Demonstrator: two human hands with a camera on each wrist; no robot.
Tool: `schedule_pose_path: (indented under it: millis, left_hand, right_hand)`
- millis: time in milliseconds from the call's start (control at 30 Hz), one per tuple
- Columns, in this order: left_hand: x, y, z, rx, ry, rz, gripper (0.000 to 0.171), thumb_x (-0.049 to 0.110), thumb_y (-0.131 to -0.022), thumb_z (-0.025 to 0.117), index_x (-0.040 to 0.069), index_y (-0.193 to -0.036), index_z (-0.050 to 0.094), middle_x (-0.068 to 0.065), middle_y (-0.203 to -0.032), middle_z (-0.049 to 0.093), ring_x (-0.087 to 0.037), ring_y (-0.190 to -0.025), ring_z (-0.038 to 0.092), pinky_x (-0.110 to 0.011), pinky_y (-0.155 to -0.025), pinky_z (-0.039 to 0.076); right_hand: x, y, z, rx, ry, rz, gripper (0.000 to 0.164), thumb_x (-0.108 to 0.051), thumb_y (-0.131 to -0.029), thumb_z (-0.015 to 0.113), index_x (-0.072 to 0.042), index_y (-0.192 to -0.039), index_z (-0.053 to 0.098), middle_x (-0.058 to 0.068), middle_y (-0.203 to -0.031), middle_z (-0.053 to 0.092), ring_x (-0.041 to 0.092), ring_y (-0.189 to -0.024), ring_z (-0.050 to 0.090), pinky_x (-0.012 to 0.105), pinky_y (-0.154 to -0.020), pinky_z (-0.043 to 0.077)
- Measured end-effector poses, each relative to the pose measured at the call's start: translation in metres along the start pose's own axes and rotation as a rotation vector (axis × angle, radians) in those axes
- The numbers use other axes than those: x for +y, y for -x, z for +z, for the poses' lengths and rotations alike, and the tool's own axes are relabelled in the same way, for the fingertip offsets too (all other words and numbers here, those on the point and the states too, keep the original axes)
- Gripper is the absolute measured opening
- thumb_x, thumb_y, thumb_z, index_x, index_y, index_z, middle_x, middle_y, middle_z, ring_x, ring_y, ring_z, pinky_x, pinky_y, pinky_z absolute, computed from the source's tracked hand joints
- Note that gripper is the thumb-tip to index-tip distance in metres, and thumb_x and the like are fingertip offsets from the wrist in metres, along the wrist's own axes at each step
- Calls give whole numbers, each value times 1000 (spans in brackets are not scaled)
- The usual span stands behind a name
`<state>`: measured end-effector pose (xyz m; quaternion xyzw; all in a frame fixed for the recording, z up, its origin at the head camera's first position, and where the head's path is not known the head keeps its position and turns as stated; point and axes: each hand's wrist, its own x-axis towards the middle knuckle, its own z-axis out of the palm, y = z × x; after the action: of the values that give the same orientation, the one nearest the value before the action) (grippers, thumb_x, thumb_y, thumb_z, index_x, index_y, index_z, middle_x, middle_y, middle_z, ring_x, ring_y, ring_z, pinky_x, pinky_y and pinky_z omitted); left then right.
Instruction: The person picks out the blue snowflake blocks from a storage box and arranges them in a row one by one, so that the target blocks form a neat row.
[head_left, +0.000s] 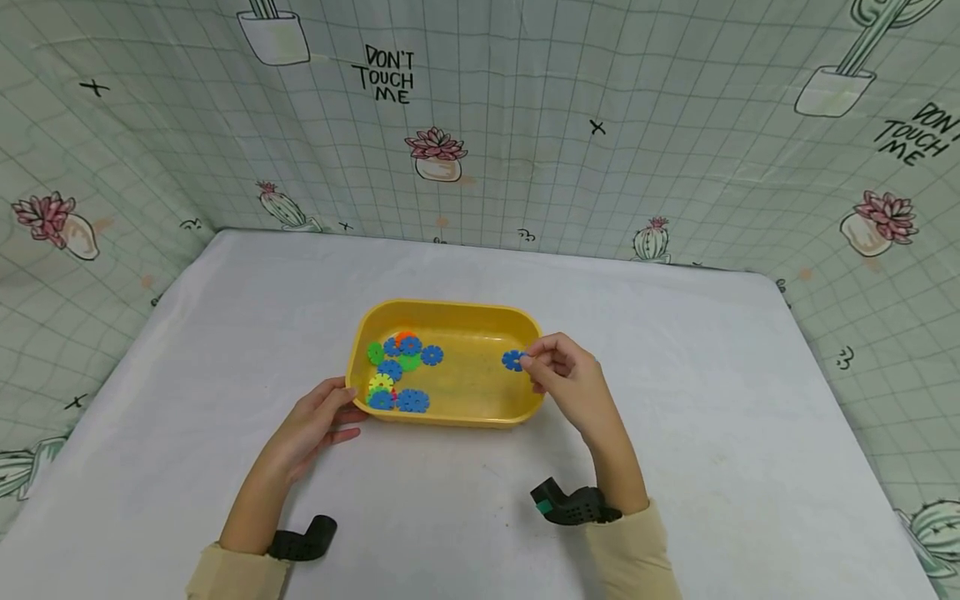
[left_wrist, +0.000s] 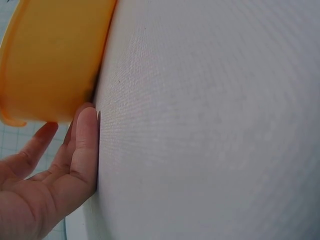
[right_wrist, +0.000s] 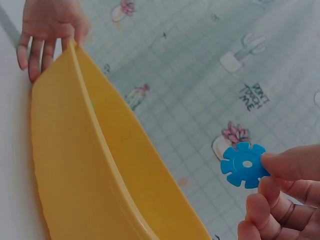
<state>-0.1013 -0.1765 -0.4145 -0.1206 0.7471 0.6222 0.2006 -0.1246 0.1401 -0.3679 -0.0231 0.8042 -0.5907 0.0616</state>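
Observation:
A yellow tray point(head_left: 465, 421) stands on the white table, with several notched plastic discs gathered at its left end. These include blue discs point(head_left: 412, 401), a yellow disc point(head_left: 381, 382), a green disc point(head_left: 375, 353) and an orange one point(head_left: 405, 337). Between thumb and fingertips, my right hand point(head_left: 566, 379) pinches a blue notched disc point(right_wrist: 243, 165) with a hole in its middle, held above the tray's right end. My left hand point(head_left: 318, 421) touches the tray's left end, its fingers point(left_wrist: 86, 132) extended low beside the outer wall.
White cloth point(head_left: 420, 508) covers the table around the tray. Behind it and along both sides hangs a pale green gridded curtain point(head_left: 510, 150) printed with potted plants. Each wrist wears a black device point(head_left: 573, 504) below a beige sleeve point(head_left: 633, 554).

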Motion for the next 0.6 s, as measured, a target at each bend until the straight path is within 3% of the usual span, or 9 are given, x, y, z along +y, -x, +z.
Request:
schedule_pose_path:
  millis: [600]
  left_hand:
    - [-1,0,-1,-6,3,2,51,34,-98,41,3,-138,35,-19,-122,55,-13,-97,60,-23,-81,54]
  right_hand:
    - [23,-5,-37,215,-11,66,25,-21,-89,61,-1,-103,54,-2,-75,58,12,-66,55,19,-67,52]
